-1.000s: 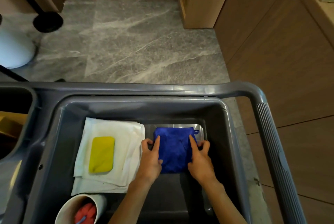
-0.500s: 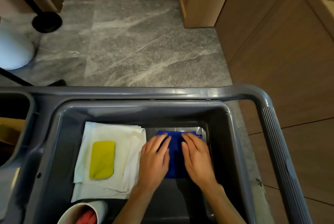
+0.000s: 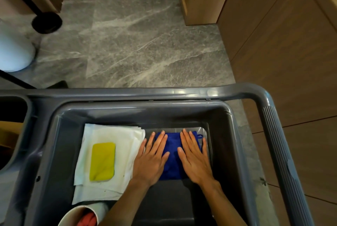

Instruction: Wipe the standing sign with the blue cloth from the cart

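- Grip: both hands lie flat, fingers straight and a little spread, pressing down on the blue cloth (image 3: 172, 154); neither hand is curled round it or pinching it. The left hand (image 3: 152, 160) covers the cloth's 9 o'clock side and the right hand (image 3: 194, 160) its 3 o'clock side, with a strip of blue showing between them.
- Head view, the task's thing: the cloth lies folded on the floor of the grey cart (image 3: 164, 96) tub, right of the tub's middle, with a small loop at its 1 o'clock corner.
- Head view, neighbours: a stack of white cloths (image 3: 111, 134) lies just beside the blue one at 9 o'clock, the left little finger touching its edge, and a yellow sponge (image 3: 103, 161) rests on that stack. A paper cup (image 3: 80, 214) with something red inside sits at 7 o'clock of the tub.
- Step in hand: by my reading, this is the fetching stage (the cloth is pressed, not lifted). A black pole and round base (image 3: 47, 22) stand at 11 o'clock on the marble floor; whether that belongs to the sign I cannot tell.
- Next move: the fingers need to curl under an edge, likely the near one, and lift the cloth clear without dragging the white stack along.
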A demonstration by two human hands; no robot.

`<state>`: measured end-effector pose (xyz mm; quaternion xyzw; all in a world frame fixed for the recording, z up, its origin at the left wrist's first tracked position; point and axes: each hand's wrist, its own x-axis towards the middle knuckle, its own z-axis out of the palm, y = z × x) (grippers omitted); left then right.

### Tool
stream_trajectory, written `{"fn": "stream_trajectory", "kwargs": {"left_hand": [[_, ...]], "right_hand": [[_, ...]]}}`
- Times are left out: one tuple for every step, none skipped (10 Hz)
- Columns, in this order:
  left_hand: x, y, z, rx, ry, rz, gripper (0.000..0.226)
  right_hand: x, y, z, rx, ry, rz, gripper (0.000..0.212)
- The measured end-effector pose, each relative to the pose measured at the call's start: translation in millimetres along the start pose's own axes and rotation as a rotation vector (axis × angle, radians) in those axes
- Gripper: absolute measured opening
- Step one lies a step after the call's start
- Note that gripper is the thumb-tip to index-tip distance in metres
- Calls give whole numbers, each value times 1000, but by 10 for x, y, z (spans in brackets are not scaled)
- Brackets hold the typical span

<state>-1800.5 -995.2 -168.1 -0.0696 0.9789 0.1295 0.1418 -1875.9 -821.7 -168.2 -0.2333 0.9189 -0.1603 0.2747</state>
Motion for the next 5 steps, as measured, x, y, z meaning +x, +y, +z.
{"fn": "stream_trajectory", "kwargs": {"left_hand": [[-7,-5,-16,-49,-30,0,58],[30,0,-47,-119,-71,-22,57],[32,84,-159,-164,-43,-96,55],[-68,163,-298,-151,16,-125,47],[-214,223,-397,-130,63,-206,42]], "right_hand": [[-25,-2,-93,155,-14,12,53],[-13,-14,-230,308,34,57,45],[-65,-77,-380,466,186,117,34],[-200,-159,-456,390,349,61,28],[-332,-201,-432,96,294,-66,50]]}}
